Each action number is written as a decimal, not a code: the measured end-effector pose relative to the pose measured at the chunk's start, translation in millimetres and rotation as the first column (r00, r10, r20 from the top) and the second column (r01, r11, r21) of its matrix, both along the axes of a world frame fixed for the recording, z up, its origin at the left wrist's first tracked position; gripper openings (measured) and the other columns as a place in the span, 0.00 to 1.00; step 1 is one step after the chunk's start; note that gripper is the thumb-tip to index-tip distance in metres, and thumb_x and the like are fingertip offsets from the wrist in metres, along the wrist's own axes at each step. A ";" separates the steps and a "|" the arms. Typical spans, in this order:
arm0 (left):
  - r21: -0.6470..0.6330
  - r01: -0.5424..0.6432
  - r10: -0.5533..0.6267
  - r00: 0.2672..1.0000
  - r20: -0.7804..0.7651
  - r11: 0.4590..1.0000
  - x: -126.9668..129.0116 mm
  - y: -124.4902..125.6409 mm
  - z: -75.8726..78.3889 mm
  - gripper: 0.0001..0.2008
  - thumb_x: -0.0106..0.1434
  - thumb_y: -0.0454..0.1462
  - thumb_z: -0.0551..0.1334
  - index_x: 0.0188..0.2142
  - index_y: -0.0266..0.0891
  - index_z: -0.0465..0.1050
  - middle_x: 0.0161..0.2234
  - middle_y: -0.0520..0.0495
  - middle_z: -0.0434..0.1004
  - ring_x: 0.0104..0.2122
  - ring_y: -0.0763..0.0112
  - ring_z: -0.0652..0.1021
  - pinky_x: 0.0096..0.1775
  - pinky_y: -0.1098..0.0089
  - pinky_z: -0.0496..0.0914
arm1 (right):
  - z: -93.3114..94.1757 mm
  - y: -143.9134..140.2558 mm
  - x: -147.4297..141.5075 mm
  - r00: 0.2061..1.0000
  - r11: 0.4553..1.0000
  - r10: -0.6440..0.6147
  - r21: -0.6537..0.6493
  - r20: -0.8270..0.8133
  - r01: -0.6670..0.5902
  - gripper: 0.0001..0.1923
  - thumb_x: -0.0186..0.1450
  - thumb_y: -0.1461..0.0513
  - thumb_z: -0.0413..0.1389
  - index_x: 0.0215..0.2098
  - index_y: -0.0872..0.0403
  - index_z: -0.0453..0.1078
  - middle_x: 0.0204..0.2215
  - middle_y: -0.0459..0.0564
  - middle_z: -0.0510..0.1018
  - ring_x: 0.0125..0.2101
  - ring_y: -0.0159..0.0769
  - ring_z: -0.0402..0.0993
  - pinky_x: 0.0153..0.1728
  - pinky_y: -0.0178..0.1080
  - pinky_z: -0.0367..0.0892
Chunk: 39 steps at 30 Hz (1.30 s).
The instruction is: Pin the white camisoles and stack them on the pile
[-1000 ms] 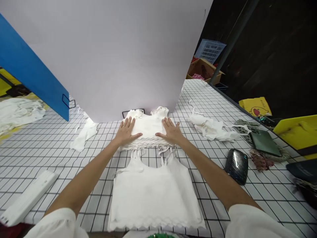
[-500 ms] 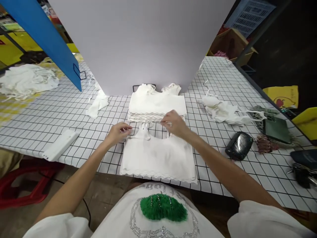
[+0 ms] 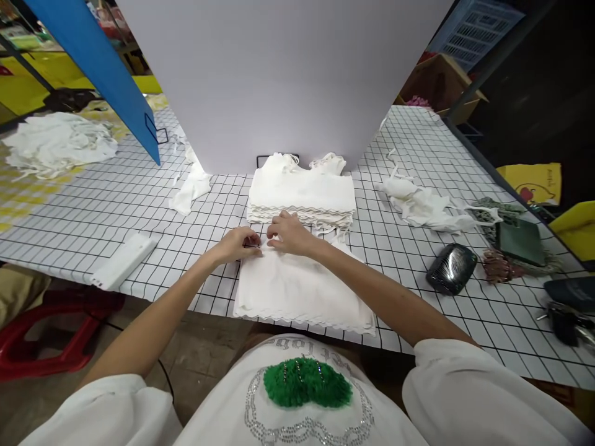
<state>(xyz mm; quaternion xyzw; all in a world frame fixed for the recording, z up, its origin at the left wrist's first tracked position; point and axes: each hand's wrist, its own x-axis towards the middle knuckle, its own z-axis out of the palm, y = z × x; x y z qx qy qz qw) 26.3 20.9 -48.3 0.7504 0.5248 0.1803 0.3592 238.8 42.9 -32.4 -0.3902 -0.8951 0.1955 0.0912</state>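
Observation:
A white camisole top (image 3: 304,288) lies flat on a small pile of the same tops at the table's near edge, with its scalloped hem toward me. My left hand (image 3: 238,243) is at its upper left corner, fingers curled into a pinch on the shoulder strap. Close beside it, my right hand (image 3: 289,233) bends over the same strap, thumb and fingertips drawn together on the thin cloth. The fingers partly hide the strap. Just beyond both hands sits a neat stack of folded white camisoles (image 3: 302,192).
A large pale board (image 3: 288,80) stands behind the stack, with a blue board (image 3: 102,74) to its left. Loose white garments (image 3: 423,204) lie right, near a black wrapped package (image 3: 452,269). A white bar-shaped object (image 3: 124,261) rests at left; a white cloth heap (image 3: 60,145) lies farther back.
My right hand has moved left from the right strap to the left one. My left hand has shifted slightly right, so the two hands are now close together. The view has shifted a little.

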 end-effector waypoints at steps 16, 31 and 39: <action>0.688 -0.046 -0.011 0.997 0.078 0.724 41.0 -13.6 49.3 0.07 0.66 0.33 0.62 0.33 0.39 0.79 0.30 0.50 0.74 0.24 0.77 0.72 0.25 0.76 0.65 | 13.8 -25.8 15.9 0.645 0.407 -0.637 -0.895 -0.423 -0.184 0.31 0.58 0.37 0.61 0.29 0.58 0.77 0.19 0.47 0.69 0.22 0.32 0.65 0.23 0.39 0.74; 0.178 -0.253 0.161 0.895 0.416 0.951 48.7 -127.7 25.7 0.12 0.69 0.36 0.61 0.48 0.47 0.81 0.30 0.49 0.71 0.29 0.72 0.73 0.28 0.72 0.70 | 10.1 -97.2 58.4 0.752 0.506 -0.544 -0.860 -0.373 -0.061 0.23 0.60 0.46 0.64 0.31 0.59 0.77 0.24 0.49 0.78 0.22 0.28 0.72 0.26 0.34 0.71; -0.375 -0.319 0.488 0.655 0.577 0.870 63.7 -139.7 30.0 0.14 0.57 0.42 0.71 0.41 0.40 0.77 0.31 0.49 0.78 0.29 0.69 0.80 0.35 0.66 0.79 | 4.0 -116.9 24.6 0.557 0.174 -0.757 -0.927 -0.342 -0.332 0.25 0.53 0.44 0.69 0.24 0.57 0.70 0.17 0.40 0.66 0.17 0.25 0.61 0.20 0.36 0.74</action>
